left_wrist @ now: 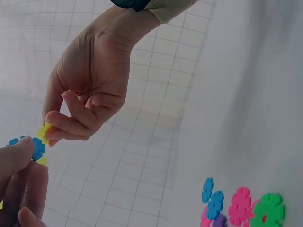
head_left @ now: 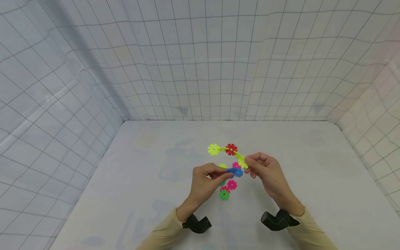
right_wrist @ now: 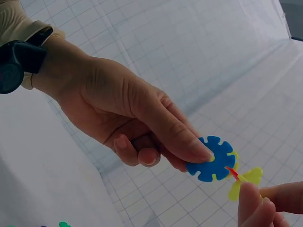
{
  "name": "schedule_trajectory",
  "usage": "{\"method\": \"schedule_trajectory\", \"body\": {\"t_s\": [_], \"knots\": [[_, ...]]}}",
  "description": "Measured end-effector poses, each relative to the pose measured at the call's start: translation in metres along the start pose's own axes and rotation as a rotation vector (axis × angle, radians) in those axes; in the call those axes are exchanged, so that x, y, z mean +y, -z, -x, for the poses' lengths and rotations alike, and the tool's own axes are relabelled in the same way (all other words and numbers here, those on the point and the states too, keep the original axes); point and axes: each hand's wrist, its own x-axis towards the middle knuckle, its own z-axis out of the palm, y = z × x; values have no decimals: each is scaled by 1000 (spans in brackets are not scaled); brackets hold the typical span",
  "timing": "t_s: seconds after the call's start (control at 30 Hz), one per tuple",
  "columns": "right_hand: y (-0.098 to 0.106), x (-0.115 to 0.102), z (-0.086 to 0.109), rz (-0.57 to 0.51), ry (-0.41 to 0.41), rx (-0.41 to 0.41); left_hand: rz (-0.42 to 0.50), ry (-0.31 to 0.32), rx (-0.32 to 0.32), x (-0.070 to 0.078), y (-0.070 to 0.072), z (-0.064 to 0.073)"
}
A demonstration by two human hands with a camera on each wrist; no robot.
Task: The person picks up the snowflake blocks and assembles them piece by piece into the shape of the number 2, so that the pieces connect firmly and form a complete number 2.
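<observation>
My left hand (head_left: 203, 182) pinches a blue notched disc (right_wrist: 210, 158) between thumb and fingertips; from above the disc shows nearly edge-on. Close by on the right, my right hand (head_left: 272, 177) pinches a yellow notched disc (head_left: 242, 163). That yellow disc belongs to a chain of joined discs, with a red disc (head_left: 231, 149) in its middle and another yellow disc (head_left: 214, 149) at its far left end. The two hands are near each other, and the blue and yellow discs overlap in the right wrist view. Whether they are joined I cannot tell.
Beneath the hands, loose discs lie on the white table (head_left: 140, 194): a green disc (head_left: 224, 194), a pink disc (head_left: 232, 184), and several others partly hidden by the left hand. Grid-patterned white sheets (head_left: 225, 69) hang behind and at both sides.
</observation>
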Motion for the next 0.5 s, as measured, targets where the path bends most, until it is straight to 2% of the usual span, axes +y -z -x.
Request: {"method": "schedule_trajectory", "body": {"t_s": [0.13, 0.5], "knots": [[-4, 3, 2, 1, 16, 10, 10, 1, 22, 4, -5, 1], [-16, 5, 6, 30, 72, 90, -19, -70, 47, 5, -11, 4]]}}
